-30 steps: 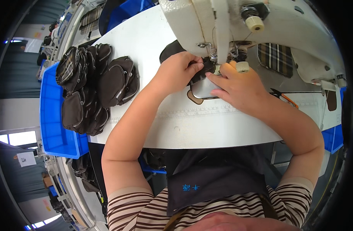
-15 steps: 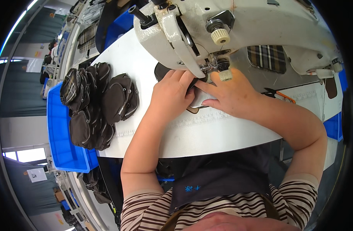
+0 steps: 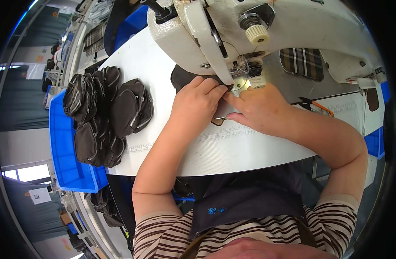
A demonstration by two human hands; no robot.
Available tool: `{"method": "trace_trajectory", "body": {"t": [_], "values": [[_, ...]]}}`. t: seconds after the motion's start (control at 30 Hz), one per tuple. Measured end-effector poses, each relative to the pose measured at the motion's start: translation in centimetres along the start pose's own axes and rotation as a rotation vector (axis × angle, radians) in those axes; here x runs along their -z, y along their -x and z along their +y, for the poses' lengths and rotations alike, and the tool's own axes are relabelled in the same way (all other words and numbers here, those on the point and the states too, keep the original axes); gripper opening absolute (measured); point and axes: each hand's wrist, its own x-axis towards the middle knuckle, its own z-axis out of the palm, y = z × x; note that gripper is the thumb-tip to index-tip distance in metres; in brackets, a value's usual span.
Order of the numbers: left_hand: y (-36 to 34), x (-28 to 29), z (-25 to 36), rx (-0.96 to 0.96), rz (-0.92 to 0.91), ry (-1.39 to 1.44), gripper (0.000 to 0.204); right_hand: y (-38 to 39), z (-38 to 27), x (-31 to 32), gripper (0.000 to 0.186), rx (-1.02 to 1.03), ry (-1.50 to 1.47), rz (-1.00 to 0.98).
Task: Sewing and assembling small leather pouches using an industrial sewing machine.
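A dark brown fabric piece (image 3: 179, 77) lies at the needle area of a white sewing machine (image 3: 187, 45), partly hidden under its head. My left hand (image 3: 197, 102) is closed on the near edge of this piece, fingers curled close to the presser foot. From the right, my right hand (image 3: 262, 107) reaches in beside the needle. Its index fingertip meets my left fingertips at the fabric edge, and its thumb is spread apart over the pale machine plate (image 3: 224, 111). Some of its fingers are hidden behind the machine's cream knob (image 3: 257, 81).
Several dark brown zippered pouches (image 3: 131, 108) are heaped at the left, partly over a blue bin (image 3: 64, 159). A plaid fabric piece (image 3: 302, 64) lies under the machine arm. Orange-handled snips (image 3: 321, 108) rest right of my forearm. A ruler strip (image 3: 139, 146) runs along the white table (image 3: 232, 155).
The fabric piece and my left fingers have shifted slightly relative to the presser foot. My right index finger has drawn closer to the needle. The whole view has tilted slightly.
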Motion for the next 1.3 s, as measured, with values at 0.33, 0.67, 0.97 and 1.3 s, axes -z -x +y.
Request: {"method": "trace_trajectory", "body": {"t": [0.33, 0.67, 0.97, 1.3], "values": [[0.0, -0.2, 0.1, 0.003, 0.022, 0.067, 0.034, 0.1, 0.0, -0.4, 0.043, 0.021, 0.014, -0.003], [0.0, 0.5, 0.8, 0.03, -0.041, 0.052, 0.032, 0.3, 1.3, -0.4, 0.019, -0.01, 0.058, 0.066], [-0.3, -0.2, 0.0, -0.033, 0.108, 0.097, 0.033, 0.3, 1.2, -0.4, 0.021, 0.009, 0.155, 0.107], [-0.1, -1.5, 0.9, 0.097, 0.069, 0.071, 0.031, 0.5, 1.5, -0.6, 0.041, 0.013, 0.218, 0.026]]}}
